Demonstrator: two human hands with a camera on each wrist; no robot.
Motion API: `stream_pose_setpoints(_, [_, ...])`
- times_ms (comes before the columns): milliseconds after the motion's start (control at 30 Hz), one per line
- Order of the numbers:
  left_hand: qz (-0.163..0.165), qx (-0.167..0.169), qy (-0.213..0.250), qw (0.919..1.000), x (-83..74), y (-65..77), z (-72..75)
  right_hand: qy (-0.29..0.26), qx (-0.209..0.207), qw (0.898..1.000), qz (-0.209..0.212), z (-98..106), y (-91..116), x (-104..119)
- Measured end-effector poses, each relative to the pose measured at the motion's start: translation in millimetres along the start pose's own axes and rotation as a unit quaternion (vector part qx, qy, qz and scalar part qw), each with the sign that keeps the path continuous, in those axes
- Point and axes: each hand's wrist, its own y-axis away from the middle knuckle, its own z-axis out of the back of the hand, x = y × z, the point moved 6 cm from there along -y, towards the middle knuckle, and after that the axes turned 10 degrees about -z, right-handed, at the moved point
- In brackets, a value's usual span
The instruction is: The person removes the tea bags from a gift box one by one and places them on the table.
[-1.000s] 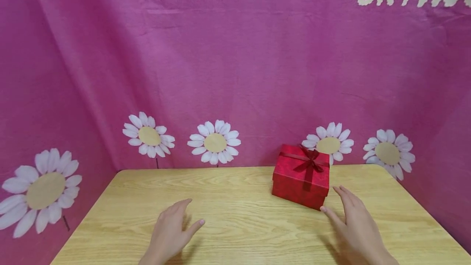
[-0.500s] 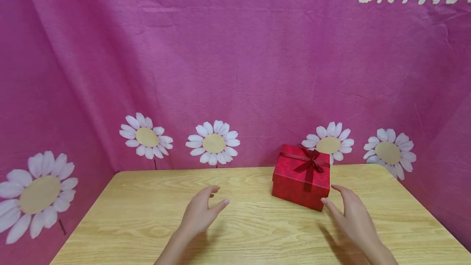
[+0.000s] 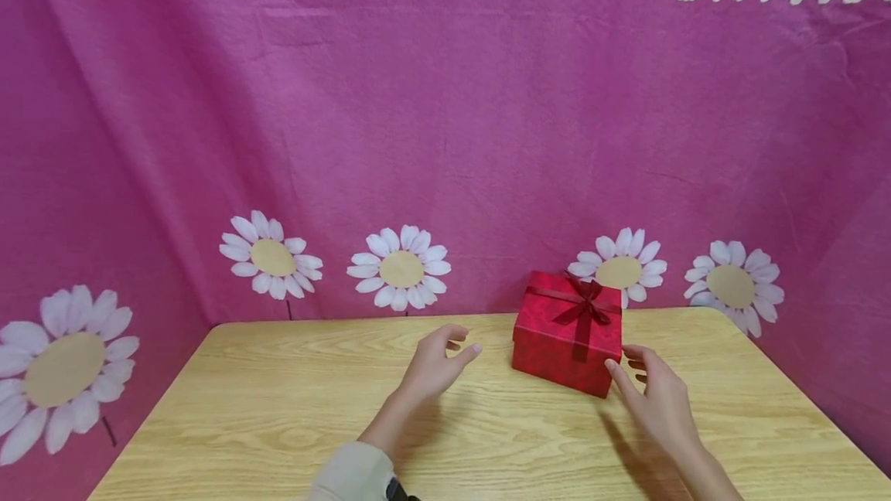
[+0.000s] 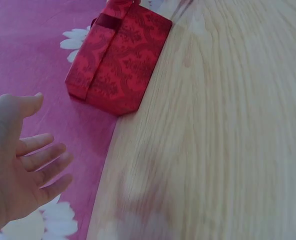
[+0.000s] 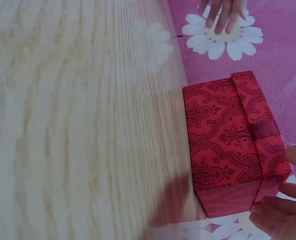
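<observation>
A red patterned gift box (image 3: 564, 339) with a lid and a dark red ribbon bow (image 3: 588, 304) stands toward the back right of the wooden table. My right hand (image 3: 654, 393) is at its right front corner, thumb near the front face and fingers along the right side. In the right wrist view the fingertips (image 5: 268, 212) are right at the lid's edge. To the left of the box, my left hand (image 3: 435, 362) hovers over the table with thumb and fingers spread, holding nothing. The left wrist view shows a gap between the left hand (image 4: 23, 160) and the box (image 4: 123, 62).
The light wooden table (image 3: 292, 408) reaches back to a pink cloth backdrop (image 3: 452, 138) printed with white daisies and lettering. More of the cloth hangs at both sides. A light sleeve (image 3: 355, 470) with a dark band covers my left forearm.
My left hand has moved right and forward, toward the box. The right hand has come in closer to the box's right corner. The box stays where it was; the view shifts slightly.
</observation>
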Motion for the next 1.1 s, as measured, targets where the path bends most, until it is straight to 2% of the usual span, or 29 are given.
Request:
stream_pose_setpoints(167, [-0.029,-0.003,0.024,0.9993,-7.8,-18.8,-15.0,-0.033,-0.008,0.999,-0.014,0.4,-2.9,1.3])
stream_pose_setpoints(267, [-0.012,-0.002,0.041,0.9991,-7.6,-31.3,-26.5,-0.050,-0.022,0.998,-0.025,0.9,-5.2,1.8])
stream_pose_setpoints(367, [0.022,-0.003,0.070,0.9973,-5.2,-42.7,-37.4,-0.077,-0.026,0.996,-0.044,0.2,-7.6,1.7])
stream_pose_setpoints(533, [0.052,-0.015,0.089,0.9946,-6.9,-57.4,-47.0,-0.100,-0.011,0.992,-0.081,-2.2,-11.1,0.5])
stream_pose_setpoints(700, [0.093,-0.025,0.105,0.9898,-9.1,-64.2,-51.2,-0.109,0.025,0.986,-0.127,-6.9,-14.3,-3.7])
stream_pose_setpoints(900, [0.162,-0.064,0.163,0.9711,-2.3,-65.3,-64.3,-0.152,0.095,0.964,-0.197,-14.3,-19.4,-17.0])
stream_pose_setpoints(1000, [0.180,-0.085,0.195,0.9603,-2.2,-67.2,-70.2,-0.193,0.123,0.947,-0.225,-15.0,-26.6,-23.6])
stream_pose_setpoints(1100, [0.197,-0.091,0.236,0.9474,-3.6,-70.5,-73.6,-0.238,0.151,0.927,-0.249,-13.7,-33.4,-26.6])
